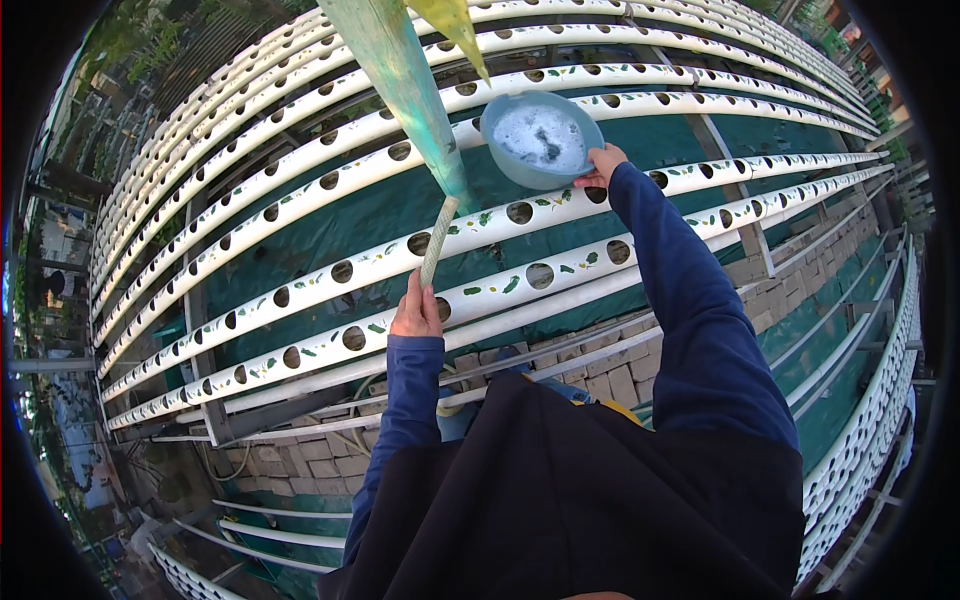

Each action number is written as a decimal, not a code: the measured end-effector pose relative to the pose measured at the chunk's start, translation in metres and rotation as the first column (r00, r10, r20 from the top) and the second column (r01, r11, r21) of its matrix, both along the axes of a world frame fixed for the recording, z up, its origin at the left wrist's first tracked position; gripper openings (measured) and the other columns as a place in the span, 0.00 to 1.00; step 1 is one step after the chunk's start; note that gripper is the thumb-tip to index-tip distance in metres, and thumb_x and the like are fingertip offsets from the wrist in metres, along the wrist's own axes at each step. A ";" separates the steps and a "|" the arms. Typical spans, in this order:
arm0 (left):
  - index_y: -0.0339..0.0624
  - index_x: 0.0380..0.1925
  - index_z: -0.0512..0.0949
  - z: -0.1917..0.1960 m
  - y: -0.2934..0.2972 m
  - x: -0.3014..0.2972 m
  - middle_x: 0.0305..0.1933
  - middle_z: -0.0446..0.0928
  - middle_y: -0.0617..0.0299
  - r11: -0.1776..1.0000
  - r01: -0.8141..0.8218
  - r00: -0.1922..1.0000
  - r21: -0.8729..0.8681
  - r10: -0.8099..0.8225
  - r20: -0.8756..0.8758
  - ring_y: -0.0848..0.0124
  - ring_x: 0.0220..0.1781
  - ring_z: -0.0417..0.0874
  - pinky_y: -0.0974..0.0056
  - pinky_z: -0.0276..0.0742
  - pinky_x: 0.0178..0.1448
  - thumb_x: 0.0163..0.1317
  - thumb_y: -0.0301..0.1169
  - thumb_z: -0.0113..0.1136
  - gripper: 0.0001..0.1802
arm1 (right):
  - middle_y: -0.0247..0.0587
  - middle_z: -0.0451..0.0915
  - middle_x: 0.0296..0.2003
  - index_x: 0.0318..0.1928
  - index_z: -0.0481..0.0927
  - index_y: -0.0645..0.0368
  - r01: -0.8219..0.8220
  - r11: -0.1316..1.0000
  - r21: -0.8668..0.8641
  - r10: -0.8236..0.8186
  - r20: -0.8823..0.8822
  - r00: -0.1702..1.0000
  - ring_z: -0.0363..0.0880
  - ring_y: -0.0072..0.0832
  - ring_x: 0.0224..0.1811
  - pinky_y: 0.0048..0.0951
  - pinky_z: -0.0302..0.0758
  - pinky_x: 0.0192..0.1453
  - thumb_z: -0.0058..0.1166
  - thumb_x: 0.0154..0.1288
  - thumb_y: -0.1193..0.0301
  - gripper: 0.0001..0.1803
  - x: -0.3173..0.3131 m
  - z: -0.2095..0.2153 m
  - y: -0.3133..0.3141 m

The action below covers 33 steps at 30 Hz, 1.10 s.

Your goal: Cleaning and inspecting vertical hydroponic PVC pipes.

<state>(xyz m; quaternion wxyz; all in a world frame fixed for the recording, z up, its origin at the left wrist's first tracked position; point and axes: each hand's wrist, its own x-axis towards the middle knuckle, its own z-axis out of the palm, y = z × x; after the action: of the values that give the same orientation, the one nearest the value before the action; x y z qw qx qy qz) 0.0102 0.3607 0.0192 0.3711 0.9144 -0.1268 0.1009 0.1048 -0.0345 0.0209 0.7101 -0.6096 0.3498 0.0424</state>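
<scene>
My left hand point(415, 310) is closed around the lower end of a pale, rough-textured stick point(436, 245). The stick points up and away, its far tip close to the foot of a turquoise-stained post. To the right, my right hand point(602, 166) grips the near right rim of a blue-grey basin point(540, 178) with foamy water point(537, 132) in it. The basin is over the white pipes; whether it rests on one I cannot tell. Below both hands runs a white pipe point(322, 347) with round holes and green leaf pictures along it.
More holed white pipes point(300, 202) stretch left and right in rows, with dark green sheeting point(280, 320) beneath. The post point(390, 75) rises between the rows, a yellow leaf point(450, 28) beside it. Brick paving point(620, 385) lies near my feet. White perforated pipes point(870, 450) stand at right.
</scene>
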 end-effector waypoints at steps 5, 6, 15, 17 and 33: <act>0.41 0.54 0.70 -0.002 0.007 0.000 0.32 0.78 0.45 0.998 -0.042 0.999 -0.045 0.043 0.016 0.51 0.31 0.81 0.57 0.75 0.32 0.68 0.34 0.47 0.17 | 0.58 0.73 0.43 0.56 0.60 0.65 -0.054 0.982 -0.179 0.072 0.098 0.993 0.82 0.47 0.31 0.39 0.85 0.30 0.37 0.60 0.73 0.22 -0.037 0.042 0.009; 0.41 0.54 0.70 -0.002 0.012 -0.003 0.32 0.78 0.45 0.998 -0.045 0.999 -0.043 0.046 0.013 0.51 0.31 0.81 0.57 0.75 0.32 0.68 0.34 0.47 0.17 | 0.58 0.73 0.43 0.56 0.60 0.65 -0.058 0.983 -0.176 0.075 0.095 0.993 0.82 0.47 0.31 0.39 0.85 0.30 0.37 0.60 0.73 0.22 -0.044 0.052 0.016; 0.39 0.55 0.70 0.015 0.044 -0.045 0.33 0.79 0.46 0.981 -0.110 0.992 -0.162 0.118 0.039 0.60 0.30 0.82 0.62 0.75 0.33 0.68 0.32 0.45 0.17 | 0.56 0.72 0.44 0.58 0.60 0.66 -0.210 0.968 -0.136 0.214 0.010 0.977 0.82 0.45 0.32 0.39 0.85 0.28 0.42 0.56 0.74 0.27 -0.105 0.060 0.098; 0.37 0.55 0.70 0.022 0.049 -0.058 0.37 0.79 0.45 0.981 -0.096 0.995 -0.168 0.098 0.002 0.58 0.34 0.82 0.62 0.76 0.35 0.68 0.31 0.46 0.18 | 0.56 0.72 0.45 0.57 0.61 0.67 -0.247 0.956 -0.159 0.252 0.016 0.967 0.82 0.45 0.32 0.38 0.84 0.25 0.42 0.58 0.72 0.26 -0.112 0.041 0.111; 0.39 0.56 0.70 0.027 0.084 -0.124 0.30 0.77 0.48 0.970 -0.042 0.999 -0.240 0.035 -0.034 0.61 0.27 0.79 0.63 0.74 0.30 0.68 0.31 0.47 0.18 | 0.49 0.67 0.52 0.58 0.67 0.54 -0.028 -0.085 -0.996 0.723 -0.081 0.686 0.69 0.48 0.55 0.46 0.69 0.56 0.61 0.49 0.69 0.33 -0.084 0.074 0.192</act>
<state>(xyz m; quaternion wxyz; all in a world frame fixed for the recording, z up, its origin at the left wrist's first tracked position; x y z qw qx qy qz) -0.1143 0.4450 0.0465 0.4790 0.8662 -0.0906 0.1093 0.0208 0.1575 0.0953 0.1115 -0.9746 -0.1194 -0.1532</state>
